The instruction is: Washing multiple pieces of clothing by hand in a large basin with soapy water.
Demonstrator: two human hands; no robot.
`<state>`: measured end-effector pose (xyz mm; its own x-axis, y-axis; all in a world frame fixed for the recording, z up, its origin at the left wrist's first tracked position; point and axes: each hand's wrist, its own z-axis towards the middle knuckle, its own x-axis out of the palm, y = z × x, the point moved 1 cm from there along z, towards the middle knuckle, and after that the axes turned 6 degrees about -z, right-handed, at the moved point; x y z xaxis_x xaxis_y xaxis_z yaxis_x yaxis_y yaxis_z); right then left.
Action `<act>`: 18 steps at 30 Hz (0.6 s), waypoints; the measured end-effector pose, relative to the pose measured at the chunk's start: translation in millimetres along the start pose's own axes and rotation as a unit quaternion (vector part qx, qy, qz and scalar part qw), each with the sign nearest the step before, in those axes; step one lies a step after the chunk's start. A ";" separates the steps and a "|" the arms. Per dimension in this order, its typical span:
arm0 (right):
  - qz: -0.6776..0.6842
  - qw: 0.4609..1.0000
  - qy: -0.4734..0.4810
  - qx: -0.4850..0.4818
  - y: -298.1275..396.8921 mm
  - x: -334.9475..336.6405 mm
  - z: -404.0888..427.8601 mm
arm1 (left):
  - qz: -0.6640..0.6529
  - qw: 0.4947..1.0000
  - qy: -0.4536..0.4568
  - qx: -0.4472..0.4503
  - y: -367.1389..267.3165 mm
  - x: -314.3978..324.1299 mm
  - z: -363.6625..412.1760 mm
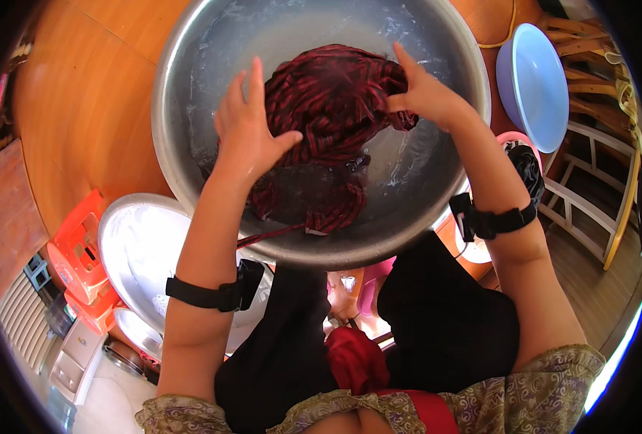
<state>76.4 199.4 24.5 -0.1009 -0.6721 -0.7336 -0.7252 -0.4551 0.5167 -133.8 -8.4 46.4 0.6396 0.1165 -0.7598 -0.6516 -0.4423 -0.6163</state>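
Note:
A large metal basin (321, 257) stands before me with water in it. A wet dark-red and black striped cloth (332, 103) lies bunched in the water, partly submerged. One strip of it trails over the near rim. My left hand (248, 130) is at the cloth's left side, fingers spread, with the thumb over its edge. At the right side, my right hand (429, 97) has thumb and forefinger wide apart around a fold of the cloth. Its other fingers are hidden, and whether it presses on the fold is unclear.
A second metal basin (136, 238) stands at the left, beside orange plastic stools (79, 255). To the right are a blue plastic basin (540, 87), a dark bundle of cloth (527, 168) in a pink-rimmed container, and a wooden rack (597, 179). Red cloth (356, 358) hangs between my knees.

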 end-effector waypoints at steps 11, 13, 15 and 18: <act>-0.344 0.930 0.127 0.036 8.1 87.7 34.8 | 0.214 0.926 0.275 -0.143 -15.6 64.6 0.5; -0.304 0.947 0.107 0.007 -10.1 89.3 46.8 | 0.207 0.928 0.276 -0.142 -13.7 66.3 7.8; -0.200 0.975 0.093 -0.022 -5.3 75.6 52.5 | 0.205 0.927 0.274 -0.150 3.1 64.6 11.8; 0.075 0.995 0.068 0.020 -28.6 52.1 56.4 | 0.126 0.957 0.229 -0.126 21.1 73.2 22.4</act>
<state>53.5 210.3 -53.3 -0.1193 -0.8042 -0.5823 -0.7356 -0.3223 0.5958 -109.8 10.7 -26.8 0.6250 -0.3984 -0.6713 -0.7261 -0.6125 -0.3126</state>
